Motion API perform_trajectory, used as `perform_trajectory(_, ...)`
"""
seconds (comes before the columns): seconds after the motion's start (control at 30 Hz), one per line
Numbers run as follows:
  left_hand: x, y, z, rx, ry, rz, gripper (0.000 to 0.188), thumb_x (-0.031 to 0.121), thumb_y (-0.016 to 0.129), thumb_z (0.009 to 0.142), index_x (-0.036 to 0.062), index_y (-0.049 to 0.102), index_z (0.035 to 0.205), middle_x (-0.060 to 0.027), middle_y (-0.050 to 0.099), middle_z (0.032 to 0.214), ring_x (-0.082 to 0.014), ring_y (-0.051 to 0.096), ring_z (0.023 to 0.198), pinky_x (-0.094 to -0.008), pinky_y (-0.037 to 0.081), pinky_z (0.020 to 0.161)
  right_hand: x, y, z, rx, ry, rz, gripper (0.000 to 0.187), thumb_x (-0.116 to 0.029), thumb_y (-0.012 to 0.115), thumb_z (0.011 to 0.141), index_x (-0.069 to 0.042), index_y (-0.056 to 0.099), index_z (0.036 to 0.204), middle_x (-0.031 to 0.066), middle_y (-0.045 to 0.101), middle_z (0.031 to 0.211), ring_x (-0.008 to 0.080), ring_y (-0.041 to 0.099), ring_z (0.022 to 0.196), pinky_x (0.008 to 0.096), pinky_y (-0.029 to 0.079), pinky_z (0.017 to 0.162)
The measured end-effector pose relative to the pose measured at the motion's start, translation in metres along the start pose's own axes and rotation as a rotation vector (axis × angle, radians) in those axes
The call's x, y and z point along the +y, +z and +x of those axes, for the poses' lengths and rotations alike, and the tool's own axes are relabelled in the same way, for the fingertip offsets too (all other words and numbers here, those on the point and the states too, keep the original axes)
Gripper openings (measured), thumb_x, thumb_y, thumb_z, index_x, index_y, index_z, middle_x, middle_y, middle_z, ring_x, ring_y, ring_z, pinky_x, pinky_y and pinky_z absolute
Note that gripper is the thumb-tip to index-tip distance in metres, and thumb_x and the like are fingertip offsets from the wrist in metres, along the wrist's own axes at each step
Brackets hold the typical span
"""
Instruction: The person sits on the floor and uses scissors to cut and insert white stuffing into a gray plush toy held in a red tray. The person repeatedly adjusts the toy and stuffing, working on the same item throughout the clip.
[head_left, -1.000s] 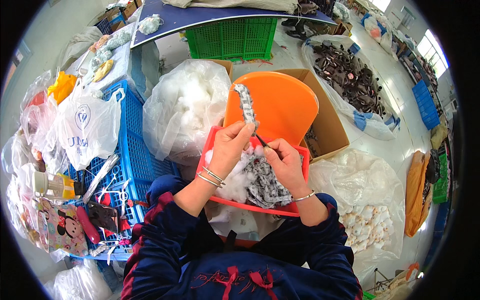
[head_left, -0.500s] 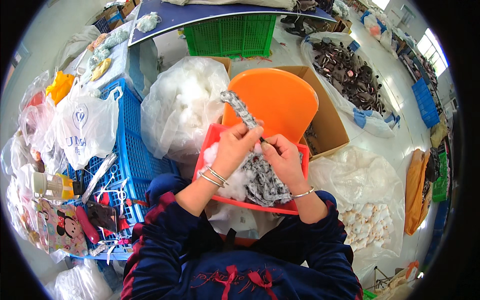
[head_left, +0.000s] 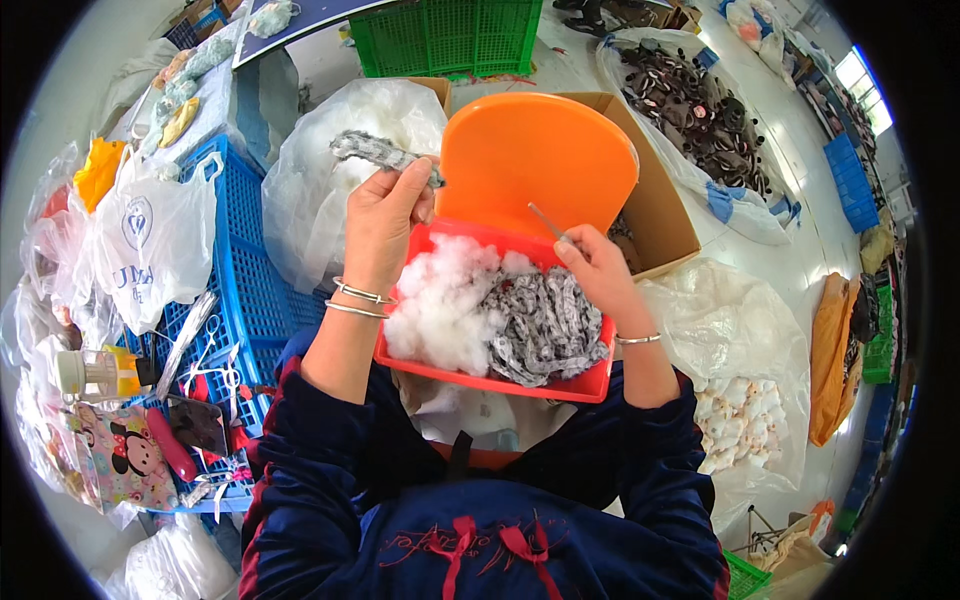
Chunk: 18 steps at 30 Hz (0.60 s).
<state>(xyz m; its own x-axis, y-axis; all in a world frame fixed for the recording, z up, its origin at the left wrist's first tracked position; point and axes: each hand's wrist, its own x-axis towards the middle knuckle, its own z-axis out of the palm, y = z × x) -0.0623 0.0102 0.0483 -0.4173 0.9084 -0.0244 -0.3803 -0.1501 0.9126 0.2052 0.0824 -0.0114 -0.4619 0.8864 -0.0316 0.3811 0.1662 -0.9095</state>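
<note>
My left hand [head_left: 385, 215] grips a stuffed grey patterned fabric strip [head_left: 372, 151] and holds it out to the left over a clear bag of white stuffing [head_left: 345, 170]. Pinched in my right hand [head_left: 598, 265] is a thin metal rod [head_left: 547, 222], above the red tray [head_left: 490, 382] on my lap. The tray holds white stuffing [head_left: 440, 305] on its left and several grey patterned fabric pieces [head_left: 545, 325] on its right. An orange round lid [head_left: 535, 165] stands behind the tray.
A cardboard box [head_left: 655, 200] sits behind the lid. A blue crate [head_left: 235, 270] with scissors and small tools is at my left, with white plastic bags [head_left: 150, 245] beside it. A bag of white pieces [head_left: 745, 410] lies at right; a green crate [head_left: 450, 35] is ahead.
My left hand carried the grey fabric strip up and to the left, away from the tray. My right hand drew apart from it, keeping the metal rod.
</note>
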Motion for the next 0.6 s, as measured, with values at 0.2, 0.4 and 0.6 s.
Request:
perform_trajectory(0.2,0.001,0.0,-0.003,-0.03,0.001,0.015,0.024,0.017,0.064,0.094,-0.0039,0.067,0.105,0.0021,0.053,0.069,-0.0061,0.046,0.061,-0.0217,0.039,0.058,0.008,0.038,0.001,-0.071,-0.102,-0.235,0.021,-0.018,0.062,0.091,0.001,0.057,0.098,0.0123,0.064,0.077,0.0208,0.062,0.071,0.0332,0.048,0.066)
perform_trajectory(0.4,0.002,-0.004,-0.003,-0.043,-0.002,0.066,0.023,0.016,0.064,0.094,-0.0036,0.067,0.105,0.0021,0.054,0.069,-0.0055,0.046,0.06,-0.0208,0.038,0.057,-0.002,0.018,0.01,-0.106,0.01,-0.542,0.02,-0.02,0.065,0.082,0.0,0.06,0.086,0.0206,0.066,0.08,0.0383,0.064,0.081,0.0457,0.05,0.071)
perform_trajectory(0.6,0.001,0.0,-0.003,-0.051,-0.021,0.072,0.021,0.015,0.064,0.093,-0.0036,0.068,0.102,0.0025,0.055,0.069,-0.0049,0.045,0.059,-0.0201,0.037,0.056,0.017,0.02,0.008,-0.184,0.091,-0.829,0.018,-0.017,0.064,0.082,0.0,0.062,0.086,0.0204,0.067,0.084,0.0375,0.064,0.086,0.0467,0.05,0.075)
